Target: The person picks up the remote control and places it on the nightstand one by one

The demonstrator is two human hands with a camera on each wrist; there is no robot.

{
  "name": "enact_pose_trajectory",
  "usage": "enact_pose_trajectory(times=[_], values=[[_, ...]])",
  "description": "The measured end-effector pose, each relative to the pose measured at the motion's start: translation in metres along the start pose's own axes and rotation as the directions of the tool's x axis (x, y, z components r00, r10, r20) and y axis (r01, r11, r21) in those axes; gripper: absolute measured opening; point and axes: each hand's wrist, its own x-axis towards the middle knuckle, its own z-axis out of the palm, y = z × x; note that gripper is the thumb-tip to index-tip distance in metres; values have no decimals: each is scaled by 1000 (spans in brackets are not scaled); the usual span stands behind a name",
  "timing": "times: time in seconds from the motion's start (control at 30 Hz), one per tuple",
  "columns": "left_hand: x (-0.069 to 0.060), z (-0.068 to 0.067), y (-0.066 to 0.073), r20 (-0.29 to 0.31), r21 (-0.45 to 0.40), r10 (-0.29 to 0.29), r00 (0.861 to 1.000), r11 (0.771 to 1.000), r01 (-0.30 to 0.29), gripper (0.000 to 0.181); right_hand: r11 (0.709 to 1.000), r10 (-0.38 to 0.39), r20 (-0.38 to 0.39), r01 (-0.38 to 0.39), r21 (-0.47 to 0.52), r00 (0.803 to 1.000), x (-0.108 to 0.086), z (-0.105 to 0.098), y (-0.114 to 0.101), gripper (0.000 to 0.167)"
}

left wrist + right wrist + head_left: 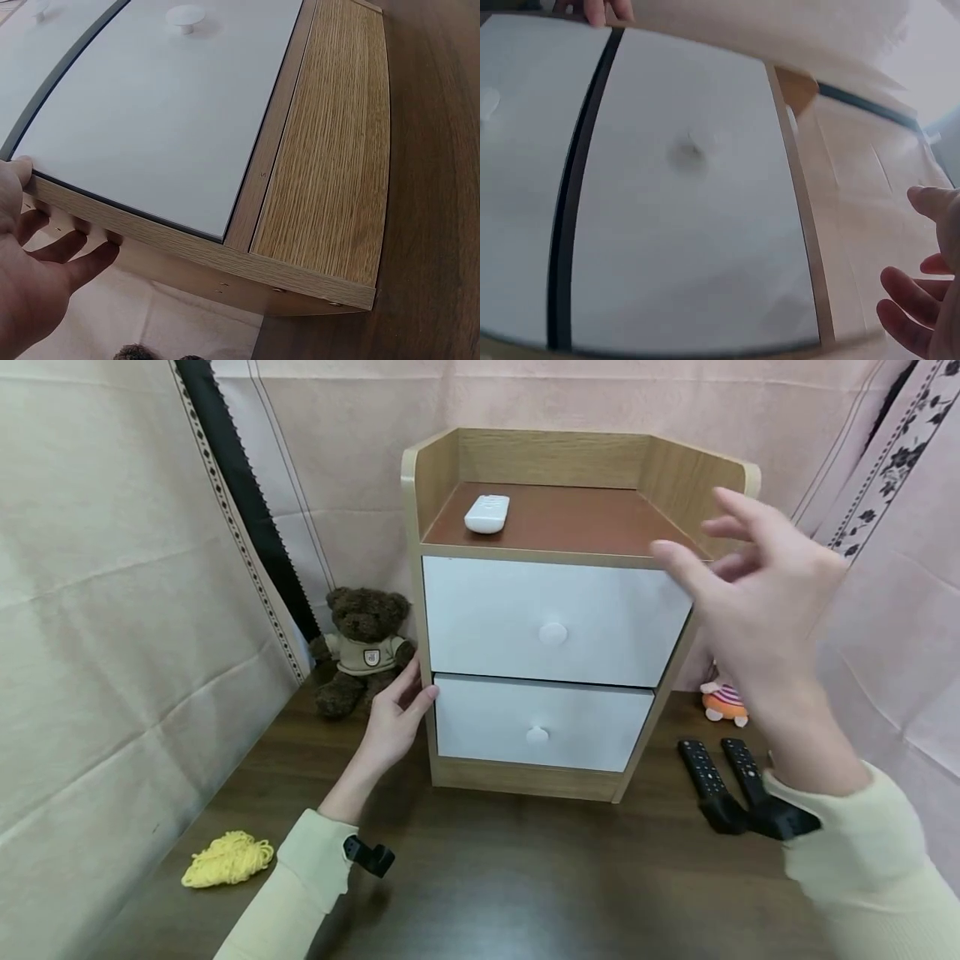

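A small wooden cabinet (525,779) with two white drawers stands on the table. Both the upper drawer (487,610) and the lower drawer (480,718) are closed, each with a round white knob. My left hand (397,714) holds the cabinet's left edge, thumb at the front and fingers against the side panel (172,259). Raised in the air before the cabinet's upper right corner is my right hand (772,585), its fingers spread and loosely bent, touching nothing. On the brown top shelf (570,522) lies a white remote control (487,514).
A brown teddy bear (367,618) sits left of the cabinet. Yellow yarn (228,858) lies at the front left. Two black remote controls (701,768) and a small striped toy (724,702) are on the right. Pale cloth (322,443) hangs around the table.
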Motion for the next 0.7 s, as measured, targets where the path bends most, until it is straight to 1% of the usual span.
enact_pose_trajectory(times=[0.03, 0.1, 0.17, 0.23, 0.3, 0.33, 0.4, 0.47, 0.57, 0.67, 0.7], values=[[0, 0, 1, -1, 0, 1, 1000, 1000, -1, 60, 999, 53, -18, -53, 1, 998, -2, -10, 5, 55], [-1, 0, 2, -2, 0, 3, 1000, 1000, -3, 60, 989, 145, -63, -146, -17, 987, -7, -28, 16, 55], [0, 0, 1, 0, 3, 3, 1000, 1000, -3, 60, 979, 200, -114, -204, -27, 973, -11, -40, 29, 55], [2, 0, -6, -4, 5, 1, 1000, 1000, -1, 61, 977, 203, -152, -211, -40, 967, -14, -48, 44, 56], [5, -1, -17, -7, 3, 1, 1000, 1000, -1, 61, 981, 186, -162, -193, -29, 969, -19, -52, 60, 58], [6, -1, -22, -9, 3, 5, 1000, 1000, -5, 61, 982, 183, -156, -189, -24, 971, -23, -53, 67, 60], [6, -2, -22, -7, -4, 3, 1000, 1000, -3, 61, 983, 181, -133, -185, -20, 974, -32, -56, 82, 66], [5, -2, -15, 1, -12, 3, 1000, 1000, -3, 61, 978, 199, -95, -203, -37, 975, -44, -60, 97, 71], [0, -1, 1, 11, -21, -13, 1000, 1000, 13, 61, 965, 244, -20, -244, -92, 970, -66, -65, 119, 80], [-1, -1, 5, 16, -26, -25, 1000, 999, 25, 61, 957, 269, 51, -262, -125, 962, -91, -67, 142, 90], [-1, -1, 5, 17, -28, -29, 999, 999, 30, 61, 959, 264, 69, -254, -124, 962, -100, -66, 151, 94]])
